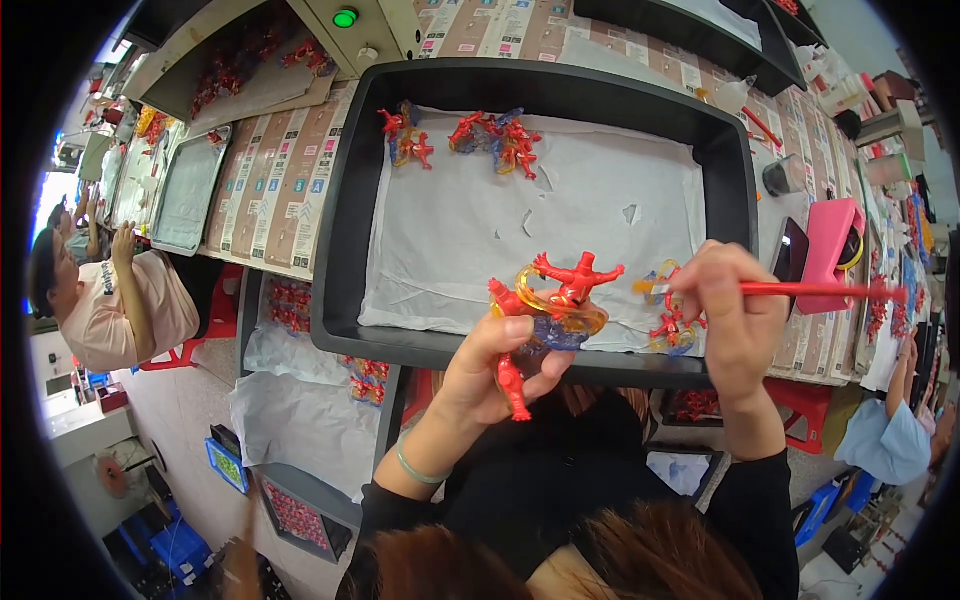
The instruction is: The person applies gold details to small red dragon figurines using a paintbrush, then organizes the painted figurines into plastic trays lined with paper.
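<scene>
Left hand (pixel 495 365) closed around a red figure cluster (pixel 553 300) — red figures on a yellow ring with a bluish clear piece — held up over the near rim of the black tray (pixel 345 200). Thumb and fingers wrapped tight on the lower figure, nothing slack. Right hand (pixel 735 320) pinched shut on a thin red brush (pixel 820 291), shaft running out to the right, tip hidden behind the fingers, so contact with the cluster cannot be told. A second cluster (pixel 668 315) lying on the white paper (pixel 500 215) just left of the right hand. Two more finished-looking clusters (pixel 405 135) (pixel 500 135) at the far end of the tray. Phone (pixel 790 250) and pink case (pixel 830 245) off to the right; other people seated at left and right edges.

For a clean job, probably best: keep the cluster steady by the lower figure, away from any fresh surfaces; rest the right wrist on the tray rim for control; turn the piece rather than the brush; work small strokes toward the ring's edge; set down on paper clear of the neighbouring cluster.
</scene>
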Demonstrator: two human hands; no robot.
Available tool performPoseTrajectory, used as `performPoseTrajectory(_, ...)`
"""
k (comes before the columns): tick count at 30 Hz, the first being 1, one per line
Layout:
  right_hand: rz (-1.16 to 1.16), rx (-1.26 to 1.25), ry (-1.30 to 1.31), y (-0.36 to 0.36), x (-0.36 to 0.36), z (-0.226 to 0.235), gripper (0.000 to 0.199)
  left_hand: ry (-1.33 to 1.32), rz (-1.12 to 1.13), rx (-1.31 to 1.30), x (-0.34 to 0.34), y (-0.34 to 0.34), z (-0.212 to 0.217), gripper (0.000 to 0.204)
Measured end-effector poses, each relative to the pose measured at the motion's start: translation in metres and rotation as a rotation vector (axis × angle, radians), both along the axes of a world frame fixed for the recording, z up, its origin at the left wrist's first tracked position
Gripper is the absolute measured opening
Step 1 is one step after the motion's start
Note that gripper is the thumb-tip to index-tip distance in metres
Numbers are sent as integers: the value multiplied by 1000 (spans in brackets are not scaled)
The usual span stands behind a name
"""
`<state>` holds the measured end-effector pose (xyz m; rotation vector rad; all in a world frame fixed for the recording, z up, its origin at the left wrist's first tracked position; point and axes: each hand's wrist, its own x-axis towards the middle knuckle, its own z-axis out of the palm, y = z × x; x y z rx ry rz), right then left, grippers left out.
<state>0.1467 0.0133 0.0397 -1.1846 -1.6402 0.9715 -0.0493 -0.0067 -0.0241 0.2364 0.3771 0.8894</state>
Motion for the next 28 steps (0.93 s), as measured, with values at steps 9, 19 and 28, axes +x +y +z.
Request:
performPoseTrajectory(9, 230, 175, 94, -5, -8, 11, 16, -328, -124, -65, -3, 0, -3, 51)
performPoseTrajectory(19, 139, 88, -54, -5, -14, 13, 13, 56, 32, 273, -11, 1, -1, 46)
performPoseTrajectory(28, 361, 50, -83, 25, -34, 6, 28, 167, -128, -13, -19, -2, 6, 45)
